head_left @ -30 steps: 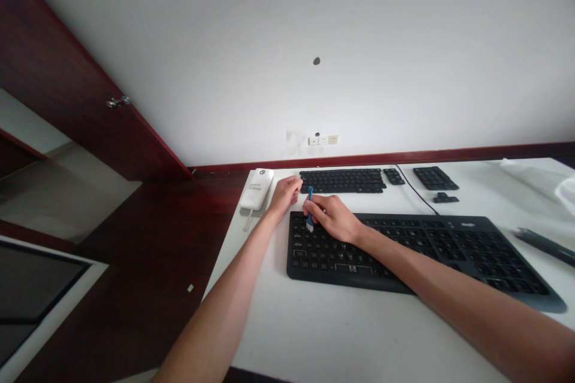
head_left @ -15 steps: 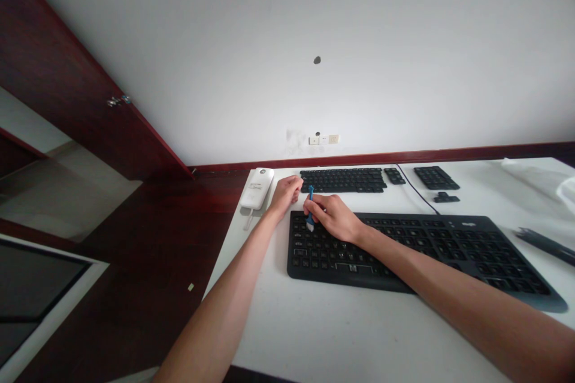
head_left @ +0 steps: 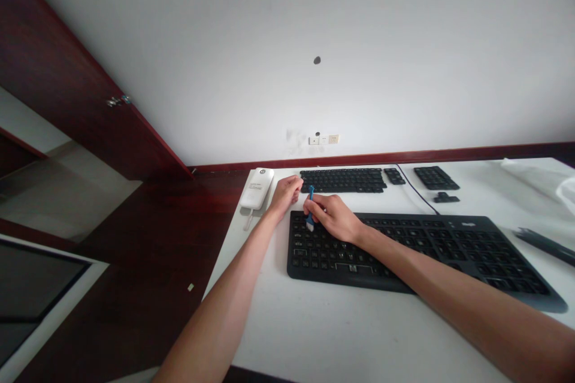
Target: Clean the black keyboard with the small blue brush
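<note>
A small blue brush (head_left: 309,209) with pale bristles is gripped in the right fingers (head_left: 318,211), nearly upright, its handle toward twelve o'clock and its bristles down at the keyboard's ten o'clock corner. The keyboard (head_left: 431,236) is black and wide, lying flat on the surface (head_left: 323,329), stretched from nine to just past three o'clock, its key sockets exposed. Beyond its far edge, from eleven to half past twelve, black keys (head_left: 341,181) lie in separate groups.
</note>
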Available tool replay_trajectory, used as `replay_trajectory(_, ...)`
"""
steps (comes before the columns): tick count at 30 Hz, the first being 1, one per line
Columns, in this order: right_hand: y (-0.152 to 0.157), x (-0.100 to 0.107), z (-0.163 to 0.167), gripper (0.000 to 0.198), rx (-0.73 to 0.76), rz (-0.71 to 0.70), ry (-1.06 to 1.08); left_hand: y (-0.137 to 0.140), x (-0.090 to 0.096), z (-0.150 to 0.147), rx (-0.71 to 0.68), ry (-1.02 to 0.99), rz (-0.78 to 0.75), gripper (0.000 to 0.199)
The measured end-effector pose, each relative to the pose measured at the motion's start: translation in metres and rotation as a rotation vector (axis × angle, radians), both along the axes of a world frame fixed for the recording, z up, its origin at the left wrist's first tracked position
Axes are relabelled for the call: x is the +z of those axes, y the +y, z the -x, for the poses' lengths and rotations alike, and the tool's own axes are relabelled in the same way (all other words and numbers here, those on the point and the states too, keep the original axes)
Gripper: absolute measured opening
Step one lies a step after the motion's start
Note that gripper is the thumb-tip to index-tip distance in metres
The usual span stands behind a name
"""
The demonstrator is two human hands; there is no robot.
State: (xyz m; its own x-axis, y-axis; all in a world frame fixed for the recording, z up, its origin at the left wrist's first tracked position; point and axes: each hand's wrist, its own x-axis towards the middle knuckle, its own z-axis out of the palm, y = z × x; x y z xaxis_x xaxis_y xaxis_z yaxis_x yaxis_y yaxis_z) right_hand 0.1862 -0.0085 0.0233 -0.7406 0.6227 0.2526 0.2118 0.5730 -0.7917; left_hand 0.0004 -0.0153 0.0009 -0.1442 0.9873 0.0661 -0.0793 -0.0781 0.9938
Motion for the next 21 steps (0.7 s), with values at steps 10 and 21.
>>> replay_trajectory(10,0.0004,-0.0008,-0.0001,0.039,-0.009,-0.014,0.019,-0.0004,0.0011,-0.0003,0.0,-0.012,0.014,0.036)
replay_trajectory(21,0.0008,-0.0026,0.0009,0.037,-0.01,-0.018,0.017,-0.0005,0.0021,-0.001,0.001,-0.011,0.004,0.035)
